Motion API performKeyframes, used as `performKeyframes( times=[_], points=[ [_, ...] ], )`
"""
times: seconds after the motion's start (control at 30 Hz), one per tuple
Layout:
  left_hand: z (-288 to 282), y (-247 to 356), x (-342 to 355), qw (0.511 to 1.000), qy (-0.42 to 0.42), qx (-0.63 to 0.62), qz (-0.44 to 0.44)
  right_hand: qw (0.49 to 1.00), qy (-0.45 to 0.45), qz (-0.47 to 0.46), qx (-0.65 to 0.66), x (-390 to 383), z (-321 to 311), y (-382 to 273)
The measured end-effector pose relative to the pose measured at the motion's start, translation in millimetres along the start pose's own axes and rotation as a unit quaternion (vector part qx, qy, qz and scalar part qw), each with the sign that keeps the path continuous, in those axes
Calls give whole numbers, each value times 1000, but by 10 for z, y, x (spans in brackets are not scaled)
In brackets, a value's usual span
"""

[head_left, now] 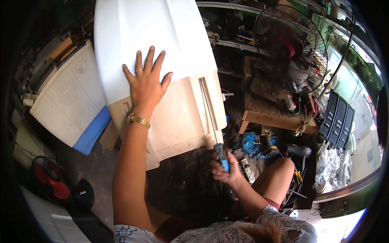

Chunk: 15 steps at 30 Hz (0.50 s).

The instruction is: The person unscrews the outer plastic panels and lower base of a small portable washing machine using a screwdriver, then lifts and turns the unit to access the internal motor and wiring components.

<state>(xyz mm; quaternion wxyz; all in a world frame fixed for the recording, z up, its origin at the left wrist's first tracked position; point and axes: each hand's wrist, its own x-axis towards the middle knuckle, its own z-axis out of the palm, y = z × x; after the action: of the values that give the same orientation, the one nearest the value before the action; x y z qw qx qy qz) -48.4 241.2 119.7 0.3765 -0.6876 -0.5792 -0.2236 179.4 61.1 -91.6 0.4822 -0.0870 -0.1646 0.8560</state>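
Observation:
A large panel-shaped appliance body (174, 109), white on its far part and beige on its near part, stands in front of me. My left hand (146, 83) lies flat on it with fingers spread, across the line between white and beige. A ring and a gold wristwatch (139, 120) are on that arm. My right hand (227, 168) is wrapped round the blue and dark handle of a long screwdriver (211, 113). The shaft points away from me, and its tip meets a narrow recess near the beige part's right side. What the tip touches is too small to tell.
A wooden bench (279, 113) with a black fan (289, 48) stands at the right. A power strip (247, 170), blue plastic (253, 145) and a power drill (300, 152) lie beside my right knee. Another off-white panel (73, 95) leans at the left, above a red and black object (52, 180).

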Motion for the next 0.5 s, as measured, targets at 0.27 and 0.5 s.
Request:
performKeyframes(
  times=[0.27,0.5],
  points=[
    [35,-45,-29,999,39,-6,6,764,280,-331,-478,148,380,126],
    [33,-1,-28,998,53,-21,0,999,11,-18,-26,172,61,99]
  ],
)
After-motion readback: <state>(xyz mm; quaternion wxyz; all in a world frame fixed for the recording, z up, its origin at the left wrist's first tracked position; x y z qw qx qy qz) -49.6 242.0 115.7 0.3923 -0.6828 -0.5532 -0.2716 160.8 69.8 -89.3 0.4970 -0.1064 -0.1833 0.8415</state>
